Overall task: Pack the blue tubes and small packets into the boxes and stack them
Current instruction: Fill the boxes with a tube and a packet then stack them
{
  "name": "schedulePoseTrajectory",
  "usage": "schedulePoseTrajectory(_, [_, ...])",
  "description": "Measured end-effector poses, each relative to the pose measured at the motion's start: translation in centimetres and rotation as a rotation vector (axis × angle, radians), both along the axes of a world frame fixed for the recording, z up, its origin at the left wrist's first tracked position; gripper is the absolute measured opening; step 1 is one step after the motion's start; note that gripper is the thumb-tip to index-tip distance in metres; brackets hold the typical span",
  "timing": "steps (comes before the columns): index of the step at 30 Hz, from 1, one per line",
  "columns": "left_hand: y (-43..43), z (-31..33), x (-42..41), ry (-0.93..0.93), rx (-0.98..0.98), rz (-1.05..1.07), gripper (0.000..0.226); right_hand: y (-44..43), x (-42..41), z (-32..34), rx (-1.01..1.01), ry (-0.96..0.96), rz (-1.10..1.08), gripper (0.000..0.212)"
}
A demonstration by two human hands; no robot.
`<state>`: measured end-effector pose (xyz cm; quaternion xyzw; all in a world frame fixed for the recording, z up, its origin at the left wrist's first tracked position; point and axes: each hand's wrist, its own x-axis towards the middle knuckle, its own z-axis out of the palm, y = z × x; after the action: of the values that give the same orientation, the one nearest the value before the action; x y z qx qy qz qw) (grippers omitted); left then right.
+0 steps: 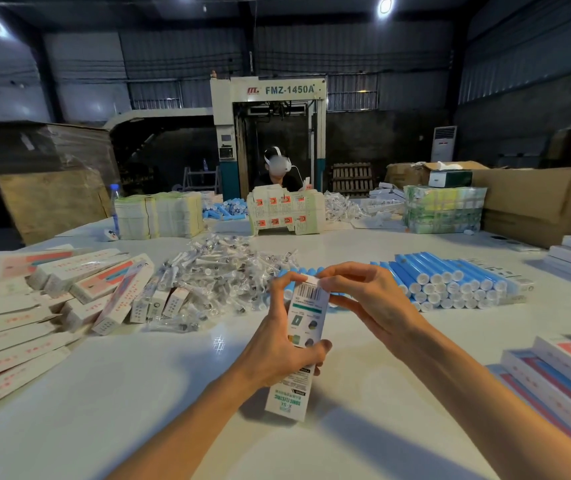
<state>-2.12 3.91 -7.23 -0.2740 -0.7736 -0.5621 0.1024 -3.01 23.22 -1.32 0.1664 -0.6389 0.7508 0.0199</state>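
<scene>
Left grip point(277, 344) curled round narrow white printed cardboard box point(306, 315), held tilted over glossy white table point(138, 393); top flap pinched by right grip point(363, 299). Blue plastic tubes point(450, 282) stacked right, clear small packets point(221, 271) heaped centre, white-and-red cardboard boxes point(52, 289) piled left. Dim warehouse seen behind, with tall FMZ-1450A machine point(270, 133).

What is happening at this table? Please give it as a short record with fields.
held: one white box, tilted above the table
left hand: grips the box's middle
right hand: pinches the box's top flap
tubes: blue, stacked at right behind the hands
packets: clear heap, centre
loose boxes: untidy pile, left
stacked boxes: neat, right edge
other person: at the far side of the table
</scene>
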Motion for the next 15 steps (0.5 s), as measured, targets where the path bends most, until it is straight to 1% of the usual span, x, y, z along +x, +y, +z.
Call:
schedulePoseTrajectory(3, [-0.1, 0.0, 0.1, 0.005, -0.022, -0.006, 0.094, 0.4, -0.1, 0.7, 0.073, -0.021, -0.009, 0.005])
schedulePoseTrajectory(8, [0.1, -0.1, -0.2, 0.059, -0.068, 0.038, 0.091, 1.1, -0.3, 1.1, 0.251, 0.097, -0.014, 0.005])
schedulePoseTrajectory(12, [0.1, 0.0, -0.6, 0.110, -0.097, 0.079, 0.091, 1.2, -0.7, 0.7, 0.356, 0.223, -0.032, 0.009])
schedulePoseTrajectory(15, [-0.1, -0.1, -0.7, 0.143, -0.058, 0.105, 0.090, 0.5, -0.5, -0.5, 0.428, 0.390, -0.097, 0.014])
